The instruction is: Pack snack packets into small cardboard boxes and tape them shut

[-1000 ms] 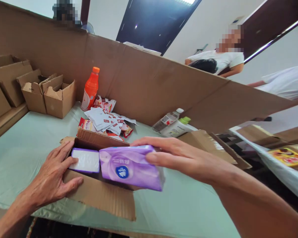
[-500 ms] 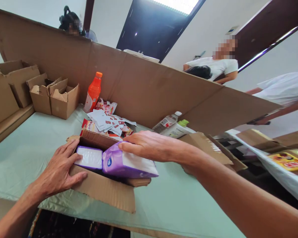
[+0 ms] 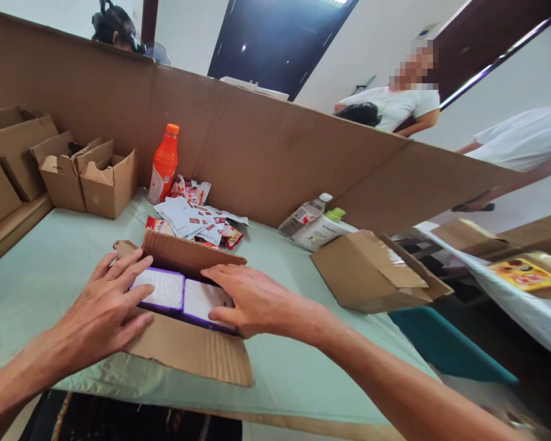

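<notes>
An open cardboard box (image 3: pixel 197 355) lies in front of me with its flaps spread. Inside, side by side, sit two purple-edged packs of tissues: the left tissue pack (image 3: pixel 163 288) and the right tissue pack (image 3: pixel 202 297). My left hand (image 3: pixel 114 300) rests at the box's left end, fingers spread, fingertips over the left pack. My right hand (image 3: pixel 248 300) lies over the right end of the box, its fingers apart on top of the right pack and covering part of it. Neither hand is wrapped round anything.
Behind the box lie several white sachets (image 3: pixel 188 217) and snack packets near an orange bottle (image 3: pixel 164 165). Small cartons (image 3: pixel 108 184) stand at left. A clear bottle (image 3: pixel 305 214), a white bottle (image 3: pixel 324 231) and a cardboard box (image 3: pixel 367 269) are at right. A cardboard wall (image 3: pixel 252 159) borders the table.
The right tissue pack, tilted and partly out of the box before, now lies down inside beside the other. My right hand has moved down with it and its fingers have spread. The view has shifted slightly.
</notes>
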The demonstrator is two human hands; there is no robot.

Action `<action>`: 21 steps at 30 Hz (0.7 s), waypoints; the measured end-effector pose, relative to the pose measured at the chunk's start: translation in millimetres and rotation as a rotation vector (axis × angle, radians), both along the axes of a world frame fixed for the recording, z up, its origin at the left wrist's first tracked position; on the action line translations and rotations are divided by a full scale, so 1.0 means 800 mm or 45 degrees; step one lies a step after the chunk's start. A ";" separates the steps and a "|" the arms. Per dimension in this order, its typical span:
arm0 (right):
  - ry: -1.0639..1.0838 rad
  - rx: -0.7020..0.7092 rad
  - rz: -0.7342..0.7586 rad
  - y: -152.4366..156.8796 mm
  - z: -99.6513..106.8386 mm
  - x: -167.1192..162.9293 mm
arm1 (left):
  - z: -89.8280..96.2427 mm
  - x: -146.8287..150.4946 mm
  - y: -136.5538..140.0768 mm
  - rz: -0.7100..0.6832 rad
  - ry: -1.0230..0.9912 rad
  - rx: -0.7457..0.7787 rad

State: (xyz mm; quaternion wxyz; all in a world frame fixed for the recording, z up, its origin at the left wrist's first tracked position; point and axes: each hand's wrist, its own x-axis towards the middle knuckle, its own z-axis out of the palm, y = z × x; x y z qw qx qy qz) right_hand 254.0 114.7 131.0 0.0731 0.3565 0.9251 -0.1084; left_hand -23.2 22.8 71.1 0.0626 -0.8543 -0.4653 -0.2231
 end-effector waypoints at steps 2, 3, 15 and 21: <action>-0.161 0.029 0.008 -0.009 -0.002 -0.007 | 0.016 0.010 0.015 -0.086 0.117 -0.051; -0.230 0.033 0.013 -0.012 -0.001 -0.011 | 0.023 0.016 0.024 -0.118 0.176 -0.120; -0.003 0.057 0.170 -0.007 -0.004 0.000 | 0.031 0.022 0.084 -0.359 0.332 -0.524; 0.972 0.438 -0.182 -0.042 -0.015 0.080 | 0.060 -0.020 0.035 -0.184 -0.145 -0.188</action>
